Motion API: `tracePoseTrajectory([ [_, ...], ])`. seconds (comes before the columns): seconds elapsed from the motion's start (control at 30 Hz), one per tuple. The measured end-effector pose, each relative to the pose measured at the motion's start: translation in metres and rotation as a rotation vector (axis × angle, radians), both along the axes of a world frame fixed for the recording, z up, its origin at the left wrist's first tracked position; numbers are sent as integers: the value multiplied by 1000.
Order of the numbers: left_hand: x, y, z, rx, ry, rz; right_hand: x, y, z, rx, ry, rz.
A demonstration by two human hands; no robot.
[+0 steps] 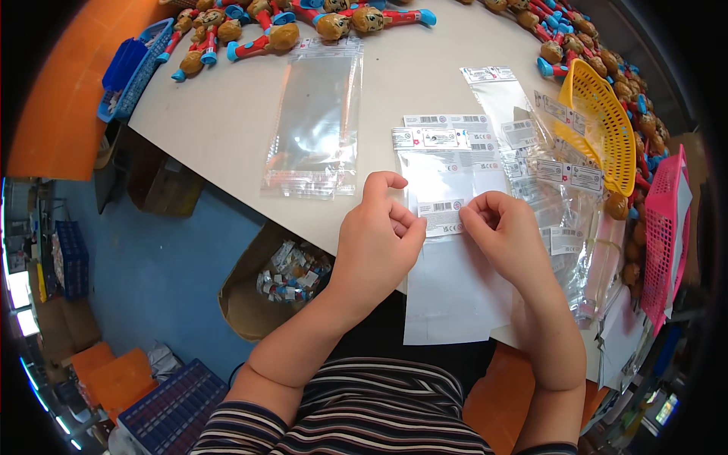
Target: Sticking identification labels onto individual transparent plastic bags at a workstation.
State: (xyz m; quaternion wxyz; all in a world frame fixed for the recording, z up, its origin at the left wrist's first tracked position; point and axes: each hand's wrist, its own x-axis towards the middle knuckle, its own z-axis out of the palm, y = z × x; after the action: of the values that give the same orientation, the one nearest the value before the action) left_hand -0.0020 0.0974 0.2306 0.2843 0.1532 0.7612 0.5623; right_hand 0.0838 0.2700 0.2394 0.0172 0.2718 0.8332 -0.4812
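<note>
A small white barcode label [442, 207] is stretched between my two hands. My left hand [376, 241] pinches its left edge with thumb and a curled finger, the index finger raised. My right hand [506, 229] pinches the right edge with thumb and index finger. Beneath lies a clear plastic bag [432, 139] with a printed top strip, resting on a white label sheet [451, 296] that overhangs the table's near edge. More barcode labels show through and beyond the bag. To the right, loose clear bags [580, 212] with labels on them lie in an untidy pile.
A stack of clear bags [312, 121] lies left on the pale table [205, 114]. Red-and-blue dolls [334, 26] line the far side. A yellow basket [607, 114] and pink basket [669, 235] stand right, a blue basket [133, 72] far left. Below the edge is a cardboard box [250, 296].
</note>
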Motion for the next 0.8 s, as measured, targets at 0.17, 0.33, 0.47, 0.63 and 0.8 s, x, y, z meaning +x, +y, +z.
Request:
tracePoseTrajectory([
  [0.17, -1, 3, -2, -64, 68, -3, -1, 0, 0, 18, -27, 10],
  [0.33, -1, 4, -1, -92, 95, -19, -2, 1, 0, 24, -38, 13],
  [0.47, -1, 4, -2, -107, 122, -22, -3, 0, 0, 36, -31, 15],
  [0.63, -1, 6, -4, -119, 173, -51, -3, -3, 4, 51, -50, 0],
  [0.8, 8, 5, -5, -279, 503, -25, -5, -7, 7, 468, -136, 63],
])
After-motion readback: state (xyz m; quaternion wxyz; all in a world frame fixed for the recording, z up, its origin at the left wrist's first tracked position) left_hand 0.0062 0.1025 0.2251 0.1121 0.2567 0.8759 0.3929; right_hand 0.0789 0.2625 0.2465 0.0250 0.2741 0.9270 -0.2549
